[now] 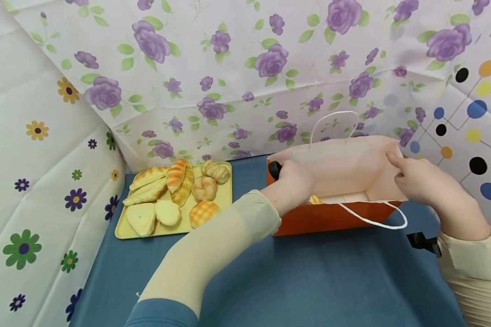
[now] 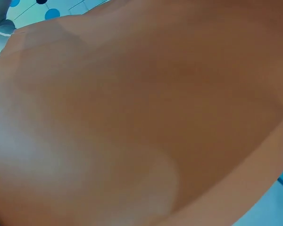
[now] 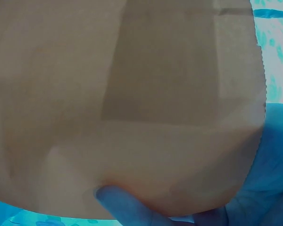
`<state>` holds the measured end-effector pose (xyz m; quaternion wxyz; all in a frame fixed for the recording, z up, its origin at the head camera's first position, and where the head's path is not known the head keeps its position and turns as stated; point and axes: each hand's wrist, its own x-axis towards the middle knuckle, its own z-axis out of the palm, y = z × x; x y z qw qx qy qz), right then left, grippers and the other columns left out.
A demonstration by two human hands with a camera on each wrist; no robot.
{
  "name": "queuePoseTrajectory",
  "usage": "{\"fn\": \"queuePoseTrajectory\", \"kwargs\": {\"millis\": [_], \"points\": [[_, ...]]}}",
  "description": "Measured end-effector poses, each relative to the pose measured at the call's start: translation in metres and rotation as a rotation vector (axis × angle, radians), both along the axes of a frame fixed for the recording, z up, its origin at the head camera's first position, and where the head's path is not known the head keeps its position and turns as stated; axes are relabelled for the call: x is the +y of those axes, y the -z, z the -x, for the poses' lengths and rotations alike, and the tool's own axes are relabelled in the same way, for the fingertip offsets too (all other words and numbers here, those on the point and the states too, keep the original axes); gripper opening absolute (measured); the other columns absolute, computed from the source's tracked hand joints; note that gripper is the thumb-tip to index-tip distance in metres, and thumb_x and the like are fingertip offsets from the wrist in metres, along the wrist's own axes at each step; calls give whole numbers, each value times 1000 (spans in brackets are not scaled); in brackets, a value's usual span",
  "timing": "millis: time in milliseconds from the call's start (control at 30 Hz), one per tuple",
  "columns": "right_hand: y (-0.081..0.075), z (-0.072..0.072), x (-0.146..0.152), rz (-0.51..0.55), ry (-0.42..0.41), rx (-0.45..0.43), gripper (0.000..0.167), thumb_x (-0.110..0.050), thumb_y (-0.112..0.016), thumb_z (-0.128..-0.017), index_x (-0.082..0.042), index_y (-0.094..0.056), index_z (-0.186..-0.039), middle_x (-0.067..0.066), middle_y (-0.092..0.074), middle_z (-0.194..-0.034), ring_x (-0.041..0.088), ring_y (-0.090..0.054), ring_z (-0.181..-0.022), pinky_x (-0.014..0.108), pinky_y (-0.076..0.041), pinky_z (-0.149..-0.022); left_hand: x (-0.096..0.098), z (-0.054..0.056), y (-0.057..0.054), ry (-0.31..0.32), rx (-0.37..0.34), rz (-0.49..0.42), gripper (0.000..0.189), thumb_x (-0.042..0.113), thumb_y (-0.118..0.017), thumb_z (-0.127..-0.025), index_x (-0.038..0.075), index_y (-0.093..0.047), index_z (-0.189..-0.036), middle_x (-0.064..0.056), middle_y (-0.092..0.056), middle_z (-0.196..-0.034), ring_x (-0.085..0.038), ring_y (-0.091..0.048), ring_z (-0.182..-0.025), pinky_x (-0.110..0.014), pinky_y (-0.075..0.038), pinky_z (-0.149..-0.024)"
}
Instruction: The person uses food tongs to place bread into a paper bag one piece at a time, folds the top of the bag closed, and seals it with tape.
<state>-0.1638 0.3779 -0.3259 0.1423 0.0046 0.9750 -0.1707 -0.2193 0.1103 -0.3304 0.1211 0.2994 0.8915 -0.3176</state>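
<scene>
An orange paper bag [image 1: 331, 220] with a pale inside and white rope handles [image 1: 397, 225] stands open-topped on the blue cloth. My left hand [image 1: 296, 181] is at the bag's left end, over the opening, its fingers hidden. In the left wrist view the bag's orange-brown paper [image 2: 132, 94] fills nearly everything. With my right hand [image 1: 421, 179] I pinch the right side of the bag, thumb on the inner face. The right wrist view has that thumb [image 3: 127, 205] against the paper. Inside, a bit of yellow bread [image 1: 314, 200] shows beside my left hand.
To the left lies a yellow tray [image 1: 124, 235] with several toy breads, among them a white triangular piece [image 1: 141, 219], a checked round bun [image 1: 203, 212] and a twisted roll [image 1: 216, 171]. Floral sheets [image 1: 229, 81] hang close behind the bag and on both sides.
</scene>
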Motion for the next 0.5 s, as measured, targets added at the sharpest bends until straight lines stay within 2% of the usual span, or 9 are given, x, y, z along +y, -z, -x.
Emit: {"fn": "queuePoseTrajectory", "kwargs": {"millis": [100, 200, 367, 500], "points": [[-1, -1, 0, 5, 4, -2, 71, -4, -38, -104, 3, -7, -168, 21, -61, -85, 30, -50, -64, 42, -43, -58, -3, 0, -3, -6, 28, 42, 33, 50, -51, -110, 27, -70, -124, 9, -50, -80, -13, -35, -58, -33, -32, -58], [-2, -1, 0, 9, 9, -9, 71, -5, -38, -105, 2, -6, -168, 22, -61, -86, 30, -50, -64, 42, -43, -58, -5, 1, -2, -23, 27, 2, 32, 49, -51, -111, 27, -71, -121, 9, -52, -81, -12, -36, -58, -32, -32, -59], [-1, -1, -1, 0, 1, -10, 71, -6, -37, -105, 2, -6, -168, 20, -60, -84, 30, -49, -64, 42, -42, -58, -4, 2, 2, 8, -11, -147, 26, 46, -55, -110, 30, -73, -121, 9, -62, -95, -9, -52, -66, -28, -40, -56], [0, 0, -1, -3, 4, -12, 71, -6, -36, -104, 1, -6, -168, 20, -57, -81, 29, -45, -59, 42, -40, -57, 7, 1, 4, 5, -78, -298, 18, 38, -60, -107, 31, -72, -118, 10, -64, -99, -8, -54, -68, -26, -36, -52]]}}
